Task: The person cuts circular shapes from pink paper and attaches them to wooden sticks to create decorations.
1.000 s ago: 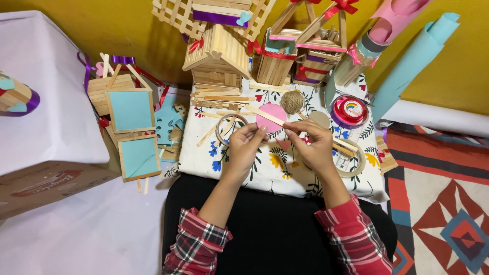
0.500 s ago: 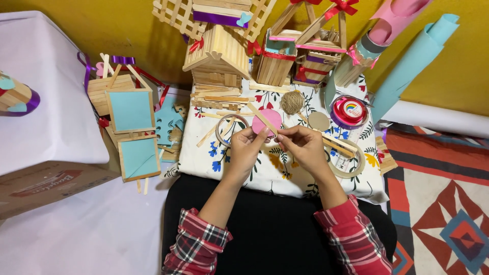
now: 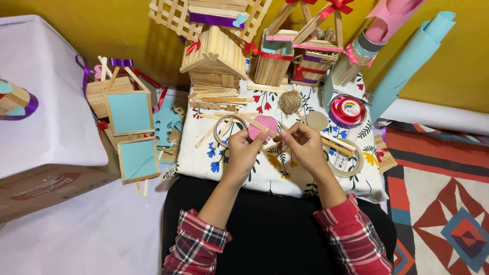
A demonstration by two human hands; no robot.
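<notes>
- Yellow wall backs a crowded craft corner, where a white cloth with a flower print lies spread over the floor in front of the person.
- On the person's lap sits a black surface, and both forearms in red plaid sleeves reach forward over it.
- The left hand has its fingers closed on the lower edge of a pink paper disc, holding it just above the cloth.
- The right hand pinches a thin wooden stick between thumb and fingertips, close beside the pink disc; whether stick and disc touch cannot be told.
- A roll of clear tape lies on the cloth just left of the left hand.
- A ball of brown twine rests beyond the hands, with a small round tan disc near it.
- A spool of red ribbon sits to the right of the twine.
- A larger tape ring lies near the right wrist.
- A little house of wooden sticks stands at the back of the cloth, with stick baskets tied in red ribbon beside it.
- Two blue-panelled stick frames lean at the left.
- Rolled sheets of blue paper and pink paper stand against the wall at the right.
</notes>
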